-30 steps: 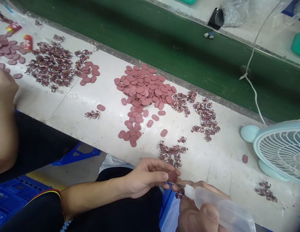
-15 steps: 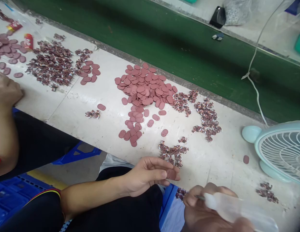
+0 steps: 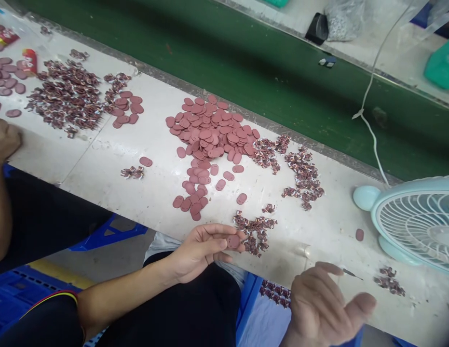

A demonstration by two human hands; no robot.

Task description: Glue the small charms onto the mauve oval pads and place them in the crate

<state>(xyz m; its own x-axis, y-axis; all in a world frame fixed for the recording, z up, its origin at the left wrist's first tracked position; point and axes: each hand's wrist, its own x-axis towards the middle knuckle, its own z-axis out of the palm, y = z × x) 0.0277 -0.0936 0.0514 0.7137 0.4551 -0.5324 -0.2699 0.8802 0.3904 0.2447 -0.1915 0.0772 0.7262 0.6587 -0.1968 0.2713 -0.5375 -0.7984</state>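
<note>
My left hand pinches a reddish-brown oval disc between thumb and fingers, just in front of a small cluster of dark brown figures. My right hand is at the lower right, fingers apart, with nothing held that I can make out. A thin dark pointed tool shows beside its fingertips, apparently on the table. Near that hand is a small pale translucent object, too unclear to name. Beyond my left hand lies a large pile of oval discs.
More brown figures lie at the right of the pile and at the far left. A light-blue fan stands at the right, its cable running up. Another person's hand rests at the left edge.
My right hand has let go of the translucent bottle and its fingers have spread. My left hand, still with the disc, has shifted left and slightly up in view.
</note>
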